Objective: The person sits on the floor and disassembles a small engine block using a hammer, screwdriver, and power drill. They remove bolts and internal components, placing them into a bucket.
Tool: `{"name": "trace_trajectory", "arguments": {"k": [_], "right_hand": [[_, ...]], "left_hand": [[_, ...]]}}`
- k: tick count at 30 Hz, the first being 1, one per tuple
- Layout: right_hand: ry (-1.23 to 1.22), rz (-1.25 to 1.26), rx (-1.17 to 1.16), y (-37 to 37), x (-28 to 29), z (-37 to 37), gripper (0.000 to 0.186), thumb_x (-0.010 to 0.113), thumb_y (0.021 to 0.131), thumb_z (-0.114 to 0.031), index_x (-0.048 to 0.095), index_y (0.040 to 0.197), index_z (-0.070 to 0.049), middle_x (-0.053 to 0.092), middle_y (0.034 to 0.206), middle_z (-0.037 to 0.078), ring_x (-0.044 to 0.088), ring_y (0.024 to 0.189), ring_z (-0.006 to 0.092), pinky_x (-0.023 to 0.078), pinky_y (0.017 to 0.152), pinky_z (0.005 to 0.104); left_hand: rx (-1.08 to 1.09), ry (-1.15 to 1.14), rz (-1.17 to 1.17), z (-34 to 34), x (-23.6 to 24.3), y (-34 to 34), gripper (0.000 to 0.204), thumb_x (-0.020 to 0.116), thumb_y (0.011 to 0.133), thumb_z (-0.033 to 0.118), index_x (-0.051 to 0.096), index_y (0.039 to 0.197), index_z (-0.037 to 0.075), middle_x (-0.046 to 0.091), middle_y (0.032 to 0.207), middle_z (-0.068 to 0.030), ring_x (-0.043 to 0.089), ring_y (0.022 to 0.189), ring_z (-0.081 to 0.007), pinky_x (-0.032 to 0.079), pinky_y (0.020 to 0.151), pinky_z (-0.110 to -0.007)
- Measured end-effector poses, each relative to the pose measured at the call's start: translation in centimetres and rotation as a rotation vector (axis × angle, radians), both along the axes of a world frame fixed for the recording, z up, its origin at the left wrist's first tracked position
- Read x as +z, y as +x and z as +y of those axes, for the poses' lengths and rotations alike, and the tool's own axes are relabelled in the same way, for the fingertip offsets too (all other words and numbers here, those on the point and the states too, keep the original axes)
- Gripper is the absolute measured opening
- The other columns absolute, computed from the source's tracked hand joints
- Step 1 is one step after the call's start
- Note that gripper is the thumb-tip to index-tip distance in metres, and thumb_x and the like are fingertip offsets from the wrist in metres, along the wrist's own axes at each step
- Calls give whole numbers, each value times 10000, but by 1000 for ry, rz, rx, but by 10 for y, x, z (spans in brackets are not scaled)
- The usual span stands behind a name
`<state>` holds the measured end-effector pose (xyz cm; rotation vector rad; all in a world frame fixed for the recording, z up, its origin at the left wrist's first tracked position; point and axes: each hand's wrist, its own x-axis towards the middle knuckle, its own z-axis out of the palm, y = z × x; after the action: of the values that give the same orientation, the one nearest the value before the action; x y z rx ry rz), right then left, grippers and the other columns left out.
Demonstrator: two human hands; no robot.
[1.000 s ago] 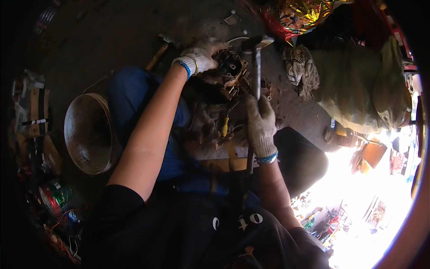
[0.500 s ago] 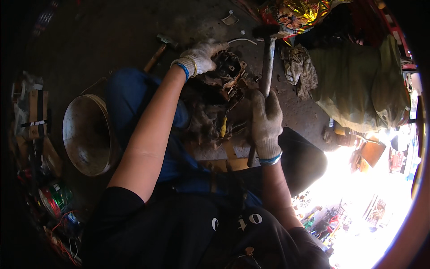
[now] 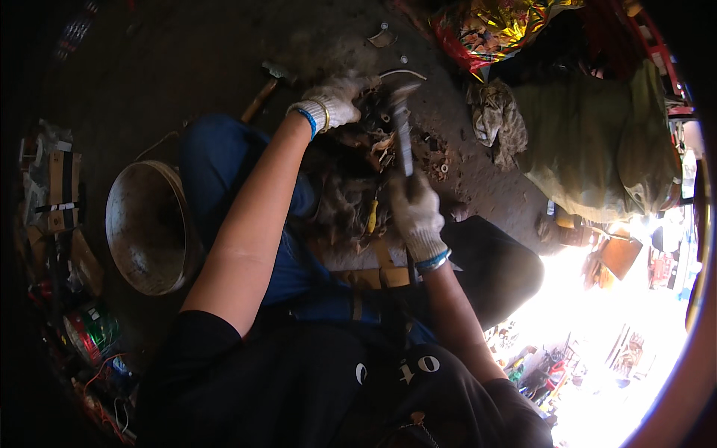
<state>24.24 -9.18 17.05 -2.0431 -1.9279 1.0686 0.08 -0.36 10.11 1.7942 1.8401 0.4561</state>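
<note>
Grubby floor [image 3: 479, 179] bears the greasy metal part [image 3: 376, 122], apparently steadied by my left hand [image 3: 336, 101], whose closure I can't tell, while my right hand [image 3: 417, 212] wraps round the hammer [image 3: 404, 143], presumably for control.

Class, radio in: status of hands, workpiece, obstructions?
Right hand grips hammer, blurred. Left hand at dark metal part, grip unclear. Hammer partly hides metal part from view.

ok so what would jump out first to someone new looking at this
Probably the white glare at lower right, then the shiny gold-and-red bag at the top. In the middle, the gloved right hand grips a blurred hammer, its head near a dark metal part.
</note>
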Motion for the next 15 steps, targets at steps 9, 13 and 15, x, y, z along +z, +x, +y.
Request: {"name": "trace_trajectory", "arguments": {"k": [9, 13, 15], "right_hand": [[78, 480, -146, 29, 16, 11, 401, 639, 982, -355, 652, 1204, -22, 711, 938, 36, 618, 807, 97, 498, 744, 256], [103, 488, -136, 17, 3, 3, 406, 627, 974, -400, 647, 1126, -24, 694, 869, 76, 637, 775, 142, 502, 735, 314], [90, 494, -159, 15, -7, 0, 444, 614, 965, -449, 645, 1075, -19, 667, 796, 85, 627, 720, 167, 498, 712, 343]], "left_hand": [[5, -69, -48, -3, 11, 2, 818, 707, 766, 136, 433, 1518, 307, 404, 1552, -123, 448, 1391, -328, 421, 1138, -409], [-12, -103, -78, -3, 15, 2, 839, 718, 755, 126, 425, 1527, 277, 433, 1519, -140, 469, 1364, -338, 433, 1117, -387], [-11, -39, -22, -3, 12, 1, 844, 731, 741, 112, 437, 1521, 239, 475, 1459, -157, 507, 1307, -351, 451, 1082, -382]]}}
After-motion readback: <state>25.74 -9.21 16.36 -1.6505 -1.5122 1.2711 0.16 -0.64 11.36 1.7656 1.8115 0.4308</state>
